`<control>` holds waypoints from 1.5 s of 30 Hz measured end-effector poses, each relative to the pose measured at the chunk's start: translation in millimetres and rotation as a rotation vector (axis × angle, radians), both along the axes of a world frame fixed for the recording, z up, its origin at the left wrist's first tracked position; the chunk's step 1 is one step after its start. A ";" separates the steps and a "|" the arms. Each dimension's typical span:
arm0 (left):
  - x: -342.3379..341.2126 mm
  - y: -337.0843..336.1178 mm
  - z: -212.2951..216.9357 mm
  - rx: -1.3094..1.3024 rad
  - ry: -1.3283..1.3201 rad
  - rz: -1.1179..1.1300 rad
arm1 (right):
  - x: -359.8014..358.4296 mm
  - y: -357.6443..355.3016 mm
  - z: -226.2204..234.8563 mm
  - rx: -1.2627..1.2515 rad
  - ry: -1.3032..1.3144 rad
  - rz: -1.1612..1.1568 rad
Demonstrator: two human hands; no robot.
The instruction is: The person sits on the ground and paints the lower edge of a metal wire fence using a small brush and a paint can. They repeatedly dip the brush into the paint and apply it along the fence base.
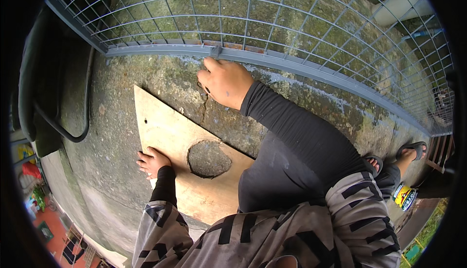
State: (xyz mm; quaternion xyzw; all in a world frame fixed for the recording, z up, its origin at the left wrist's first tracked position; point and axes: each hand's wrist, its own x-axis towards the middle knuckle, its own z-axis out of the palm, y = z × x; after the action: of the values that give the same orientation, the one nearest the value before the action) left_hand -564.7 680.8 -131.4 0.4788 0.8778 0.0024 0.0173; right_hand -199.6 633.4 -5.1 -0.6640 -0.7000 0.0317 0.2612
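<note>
A pale plywood board (168,124) lies flat on the stained concrete, with a rough round hole cut through it and a small dark hole near its far corner. My left hand (154,163) rests on the board's left edge with its fingers apart. Beyond the board, my right hand (224,82) is closed beside the lower grey rail (160,50) of a wire mesh panel, just below a small metal tab (215,52). Its fingers are curled, and whatever they may hold is hidden. A small dark patch shows at the side of that hand.
The wire mesh (233,12) spans the far side. A dark seat-like object with a bent tube (89,83) stands at left. At right, a person's sandalled foot (412,152) is near a yellow-and-blue can (404,197). A pale pipe (404,7) lies beyond the mesh.
</note>
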 end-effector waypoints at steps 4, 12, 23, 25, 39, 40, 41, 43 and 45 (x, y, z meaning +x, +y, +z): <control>-1.9 -1.3 -0.5 -0.001 0.001 0.008 | -14.2 2.5 4.0 0.005 0.007 0.041; -5.1 -0.9 -3.2 -0.002 0.011 0.014 | -18.3 8.5 1.7 0.046 -0.015 0.014; -0.4 -0.2 -0.2 -0.005 0.003 0.011 | -5.7 -3.0 5.6 -0.100 0.051 -0.059; -0.2 -0.3 -0.1 -0.005 0.003 0.010 | -6.5 -3.2 1.1 -0.058 0.005 -0.064; 0.9 -2.2 2.9 -0.010 -0.007 0.000 | 2.8 -20.2 4.7 -0.098 -0.027 -0.084; 0.8 -2.2 2.9 -0.013 -0.009 0.006 | 1.5 -20.7 5.2 -0.101 -0.043 -0.082; 0.5 -2.5 3.3 -0.017 -0.010 0.012 | -2.7 -24.1 7.2 -0.035 -0.014 -0.075; 2.4 -3.1 5.2 -0.019 -0.012 0.012 | 5.1 -21.4 2.5 -0.056 -0.028 -0.095; 7.4 -2.5 7.2 -0.018 -0.012 -0.003 | 9.6 -23.7 2.5 -0.093 -0.026 -0.102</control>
State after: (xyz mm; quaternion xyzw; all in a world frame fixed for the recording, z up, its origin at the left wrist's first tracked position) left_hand -557.2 678.2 -124.3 0.4798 0.8770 -0.0026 0.0269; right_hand -190.0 609.7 -2.6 -0.7106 -0.6663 0.0421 0.2223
